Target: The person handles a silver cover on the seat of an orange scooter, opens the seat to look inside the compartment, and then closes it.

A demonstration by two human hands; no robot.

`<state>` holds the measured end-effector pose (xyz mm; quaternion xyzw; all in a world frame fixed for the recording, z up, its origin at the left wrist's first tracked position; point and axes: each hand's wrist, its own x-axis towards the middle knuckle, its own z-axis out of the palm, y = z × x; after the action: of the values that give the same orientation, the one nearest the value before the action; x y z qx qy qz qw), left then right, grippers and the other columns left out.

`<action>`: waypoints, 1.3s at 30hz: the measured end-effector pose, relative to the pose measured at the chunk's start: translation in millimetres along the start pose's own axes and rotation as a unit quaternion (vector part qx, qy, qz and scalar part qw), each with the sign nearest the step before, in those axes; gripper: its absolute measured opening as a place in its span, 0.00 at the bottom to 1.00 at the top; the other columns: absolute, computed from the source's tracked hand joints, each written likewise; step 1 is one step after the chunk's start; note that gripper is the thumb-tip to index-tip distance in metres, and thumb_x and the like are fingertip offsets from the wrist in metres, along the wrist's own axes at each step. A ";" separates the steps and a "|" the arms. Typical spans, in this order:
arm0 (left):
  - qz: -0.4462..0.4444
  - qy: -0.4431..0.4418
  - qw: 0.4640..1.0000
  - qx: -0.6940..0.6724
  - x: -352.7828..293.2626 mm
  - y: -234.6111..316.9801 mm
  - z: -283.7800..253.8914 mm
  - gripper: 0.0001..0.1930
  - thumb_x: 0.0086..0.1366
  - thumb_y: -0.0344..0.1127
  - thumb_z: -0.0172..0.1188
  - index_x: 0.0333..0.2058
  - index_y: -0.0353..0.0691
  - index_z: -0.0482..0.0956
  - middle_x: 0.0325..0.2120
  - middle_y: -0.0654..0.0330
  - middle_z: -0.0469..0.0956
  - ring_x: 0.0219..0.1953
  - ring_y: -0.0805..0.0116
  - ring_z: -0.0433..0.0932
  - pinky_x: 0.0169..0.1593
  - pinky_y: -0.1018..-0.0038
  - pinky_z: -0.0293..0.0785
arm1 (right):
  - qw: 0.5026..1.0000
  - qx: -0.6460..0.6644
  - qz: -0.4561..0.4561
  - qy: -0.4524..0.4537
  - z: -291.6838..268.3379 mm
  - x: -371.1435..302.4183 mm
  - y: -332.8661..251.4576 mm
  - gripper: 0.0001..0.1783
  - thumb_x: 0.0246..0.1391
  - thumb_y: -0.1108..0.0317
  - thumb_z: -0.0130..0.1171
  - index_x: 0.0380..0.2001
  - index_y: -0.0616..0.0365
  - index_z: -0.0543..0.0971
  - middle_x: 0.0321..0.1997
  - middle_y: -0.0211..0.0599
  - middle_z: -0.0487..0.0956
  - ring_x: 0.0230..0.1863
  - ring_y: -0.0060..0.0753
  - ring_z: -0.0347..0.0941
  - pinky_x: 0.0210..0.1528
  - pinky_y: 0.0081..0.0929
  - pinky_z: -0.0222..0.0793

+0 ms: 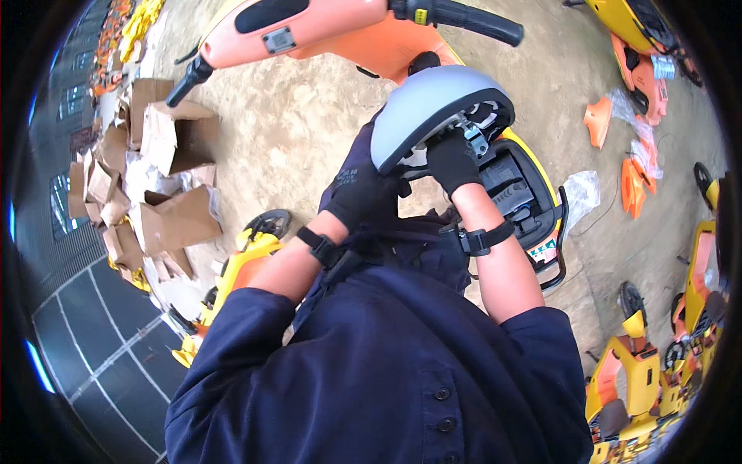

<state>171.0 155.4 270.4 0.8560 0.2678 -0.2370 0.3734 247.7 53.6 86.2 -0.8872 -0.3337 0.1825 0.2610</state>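
A grey, domed scooter seat [429, 108] with a black rim is tilted up in front of me, part of its underside showing. My right hand [454, 161], in a black glove, reaches under the rim and is closed on the seat beside a metal bracket [474, 141]. Close by the seat's lower left edge is my gloved left hand [362, 195]. Its fingers look curled, but what they hold is hidden against dark clothing. Below the seat lies the scooter's black, open compartment [506, 185] with a yellow edge.
The scooter's orange front and handlebar [479, 22] stand ahead. Torn cardboard boxes [174, 220] are piled at left, and a yellow scooter [232, 278] stands near my left arm. Orange panels [634, 185] and plastic wrap [580, 197] lie right; more scooters [634, 379] crowd the lower right.
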 end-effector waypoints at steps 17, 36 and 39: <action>0.330 -0.101 0.929 0.132 21.7 -75.2 28.7 0.13 0.54 0.40 0.50 0.36 0.41 0.74 0.25 0.49 0.74 0.27 0.54 0.74 0.31 0.64 0.69 | 0.961 -0.216 -0.164 0.056 -21.9 -5.0 -3.2 0.17 0.46 0.65 0.40 0.34 0.60 0.76 0.39 0.49 0.74 0.42 0.44 0.69 0.47 0.41 0.58; 0.329 0.213 0.911 0.128 51.5 28.1 -8.5 0.36 0.47 0.49 0.59 0.52 0.36 0.59 0.49 0.43 0.60 0.51 0.46 0.60 0.50 0.59 0.58 | 0.660 0.699 0.230 -0.151 -163.6 -20.2 2.5 0.23 0.53 0.46 0.40 0.38 0.53 0.72 0.28 0.30 0.72 0.25 0.21 0.69 0.23 0.14 0.65; 0.329 0.298 0.870 0.213 68.5 26.1 13.4 0.34 0.48 0.47 0.57 0.51 0.34 0.60 0.49 0.44 0.61 0.50 0.47 0.61 0.51 0.59 0.57 | 0.515 0.815 0.253 -0.084 -175.3 2.8 -13.0 0.23 0.51 0.43 0.41 0.30 0.51 0.70 0.21 0.28 0.68 0.17 0.19 0.62 0.13 0.11 0.55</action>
<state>235.9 149.3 234.1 0.9834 0.0121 0.1141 0.1405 330.6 4.0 233.0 -0.3132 0.1797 0.5062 0.7832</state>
